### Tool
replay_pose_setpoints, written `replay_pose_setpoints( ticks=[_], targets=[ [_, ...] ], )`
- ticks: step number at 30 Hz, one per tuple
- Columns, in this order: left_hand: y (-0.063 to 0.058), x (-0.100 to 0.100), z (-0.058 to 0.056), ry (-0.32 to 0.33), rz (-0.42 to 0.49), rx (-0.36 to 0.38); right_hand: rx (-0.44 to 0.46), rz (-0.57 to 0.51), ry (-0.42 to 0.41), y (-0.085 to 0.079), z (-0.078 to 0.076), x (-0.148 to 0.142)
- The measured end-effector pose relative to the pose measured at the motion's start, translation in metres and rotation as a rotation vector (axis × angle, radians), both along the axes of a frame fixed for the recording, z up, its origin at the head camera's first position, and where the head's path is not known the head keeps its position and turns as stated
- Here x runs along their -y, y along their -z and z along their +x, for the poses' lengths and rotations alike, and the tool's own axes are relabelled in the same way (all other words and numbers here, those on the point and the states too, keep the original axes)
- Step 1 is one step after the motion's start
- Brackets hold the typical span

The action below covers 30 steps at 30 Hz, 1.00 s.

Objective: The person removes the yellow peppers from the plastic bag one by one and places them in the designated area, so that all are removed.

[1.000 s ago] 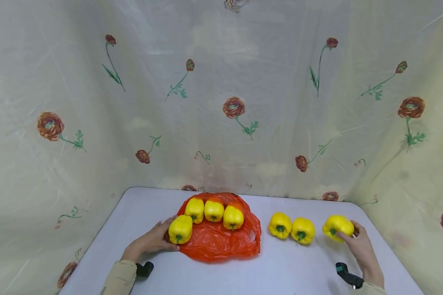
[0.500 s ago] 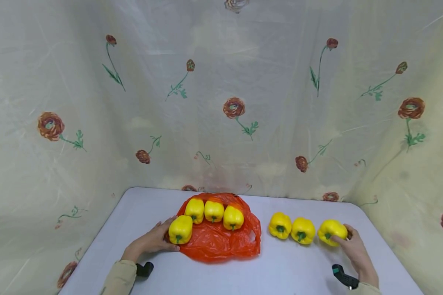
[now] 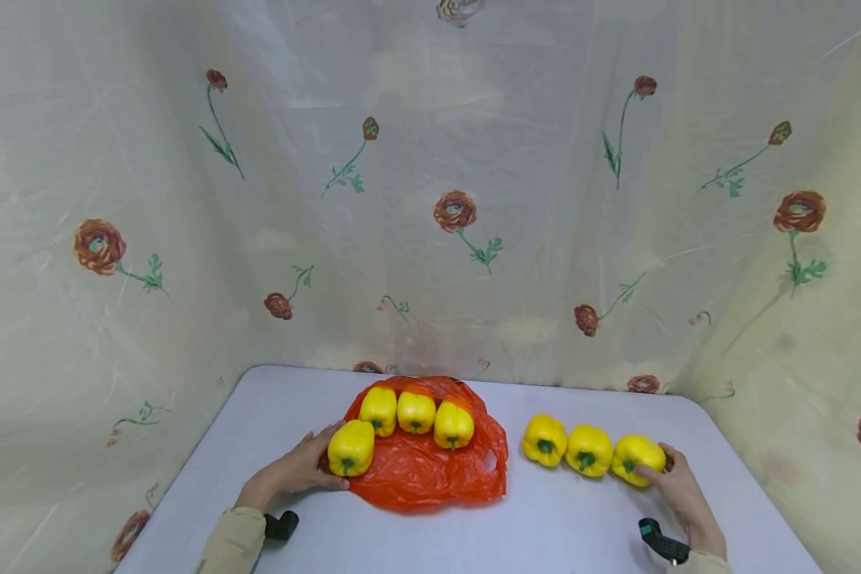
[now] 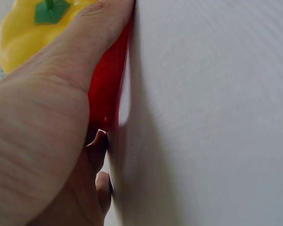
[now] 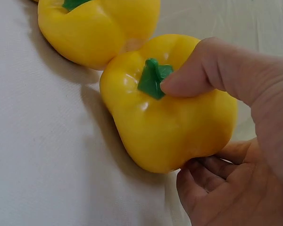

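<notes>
My right hand (image 3: 662,472) grips a yellow bell pepper (image 3: 634,457) on the white table (image 3: 545,530), at the right end of a row with two more peppers (image 3: 544,438) (image 3: 588,449). In the right wrist view my thumb (image 5: 212,70) presses by the green stem, my fingers curl behind the pepper (image 5: 165,108), and it touches its neighbour (image 5: 94,28). My left hand (image 3: 308,466) rests with relaxed fingers against another yellow pepper (image 3: 351,447) at the left edge of an orange plastic bag (image 3: 430,474). Three other peppers (image 3: 416,410) lie on the bag's far side.
A floral curtain (image 3: 473,239) hangs close behind and at both sides of the table. Black wrist camera mounts (image 3: 281,524) (image 3: 660,542) show near the front edge. Bare table surface lies in front of the bag and between bag and pepper row.
My right hand has carried its pepper leftward and down until it sits against the second pepper of the row. My left hand and the bag have not moved.
</notes>
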<state>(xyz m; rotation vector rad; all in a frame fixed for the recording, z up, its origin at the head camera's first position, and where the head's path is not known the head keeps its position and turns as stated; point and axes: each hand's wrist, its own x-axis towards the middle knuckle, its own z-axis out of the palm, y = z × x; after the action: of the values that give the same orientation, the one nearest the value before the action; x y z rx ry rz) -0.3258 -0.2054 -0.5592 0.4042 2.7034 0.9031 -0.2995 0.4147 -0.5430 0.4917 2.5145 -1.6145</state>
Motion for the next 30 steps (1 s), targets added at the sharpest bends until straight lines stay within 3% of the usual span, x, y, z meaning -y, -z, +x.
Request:
replay_pose_setpoints(
  ticks=[23,30],
  targets=[
    [-0.0027,-0.0004,0.0013,-0.002,0.011,0.002,0.052,0.044,-0.019,-0.002,-0.0004,0.0012],
    [-0.0018,-0.0004,0.0015,0.001,0.017,0.004,0.091,0.047,0.05,-0.0033,0.0024,0.0028]
  ],
)
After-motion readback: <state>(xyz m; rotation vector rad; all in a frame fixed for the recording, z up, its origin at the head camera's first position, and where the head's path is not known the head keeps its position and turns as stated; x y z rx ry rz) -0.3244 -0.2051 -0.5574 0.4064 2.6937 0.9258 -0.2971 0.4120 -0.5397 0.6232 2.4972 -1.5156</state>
